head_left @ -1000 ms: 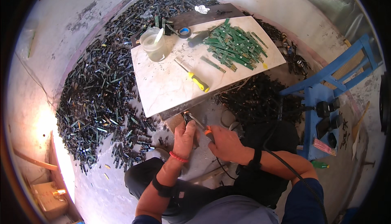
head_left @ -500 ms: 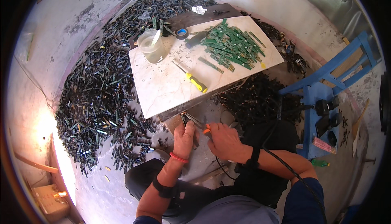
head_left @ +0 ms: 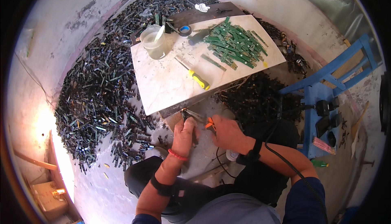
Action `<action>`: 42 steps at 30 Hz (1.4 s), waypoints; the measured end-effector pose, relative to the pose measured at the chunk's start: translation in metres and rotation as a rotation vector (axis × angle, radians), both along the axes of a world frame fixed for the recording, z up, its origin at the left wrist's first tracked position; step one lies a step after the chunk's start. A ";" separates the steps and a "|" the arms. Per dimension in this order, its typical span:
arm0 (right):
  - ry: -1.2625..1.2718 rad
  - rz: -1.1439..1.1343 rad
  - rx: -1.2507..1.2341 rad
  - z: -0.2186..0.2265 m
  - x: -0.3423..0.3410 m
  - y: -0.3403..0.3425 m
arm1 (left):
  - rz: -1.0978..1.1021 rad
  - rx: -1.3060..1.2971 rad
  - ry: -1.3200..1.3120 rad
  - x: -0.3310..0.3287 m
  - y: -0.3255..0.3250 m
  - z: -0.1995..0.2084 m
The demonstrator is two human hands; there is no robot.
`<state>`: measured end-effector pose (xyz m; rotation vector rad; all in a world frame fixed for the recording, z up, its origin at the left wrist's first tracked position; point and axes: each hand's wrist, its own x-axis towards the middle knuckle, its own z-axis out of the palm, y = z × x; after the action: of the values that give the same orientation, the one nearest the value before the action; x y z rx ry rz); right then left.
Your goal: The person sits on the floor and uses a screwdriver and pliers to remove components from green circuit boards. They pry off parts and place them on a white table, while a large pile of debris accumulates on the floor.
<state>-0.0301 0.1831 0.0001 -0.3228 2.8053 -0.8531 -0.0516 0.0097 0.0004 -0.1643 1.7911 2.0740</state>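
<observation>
Just in front of the near table edge, my left hand (head_left: pixel 183 137) is closed around a narrow dark piece (head_left: pixel 184 114), whose end sticks up past the thumb. Most of that piece is hidden by the fingers. To its right, my right hand (head_left: pixel 229 133) grips orange-handled pliers (head_left: pixel 210 124). The metal jaws reach left toward the dark piece; whether they touch it I cannot tell. Beyond both hands, a yellow-handled screwdriver (head_left: pixel 199 80) lies on the pale tabletop (head_left: pixel 161 95), near a pile of green circuit-board strips (head_left: pixel 238 45).
A clear plastic tub (head_left: pixel 154 49) with a white utensil and a tape roll (head_left: pixel 184 30) stand on the tabletop. Dark strips heap up on the floor at left (head_left: pixel 97 93) and beneath the table's right side (head_left: pixel 260 97). On the right is a blue chair (head_left: pixel 317 89) carrying small black items.
My right hand has shifted slightly up and right, and more of the orange handles shows. My left hand stays nearly in place, still around the dark piece. The view has tilted a little.
</observation>
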 end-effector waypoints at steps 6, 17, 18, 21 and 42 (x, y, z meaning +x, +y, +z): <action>0.318 0.202 0.229 -0.001 -0.019 0.046 | -0.257 -0.029 -0.060 0.004 -0.012 0.001; 0.457 0.646 0.473 0.094 -0.014 0.089 | -0.624 0.336 -0.197 0.039 -0.016 0.023; 0.422 0.664 0.474 0.104 -0.009 0.090 | -0.653 0.319 -0.170 0.042 -0.019 0.020; 0.211 0.489 0.312 0.117 0.015 0.100 | -0.685 0.411 -0.090 0.046 -0.034 0.020; -0.015 0.140 -0.073 0.035 0.176 0.001 | 0.073 0.485 -0.040 0.174 -0.009 -0.005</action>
<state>0.1459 0.1841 0.0352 -0.5149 2.7042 -0.9236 0.1226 0.0005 -0.0046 -0.1331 1.2267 2.4655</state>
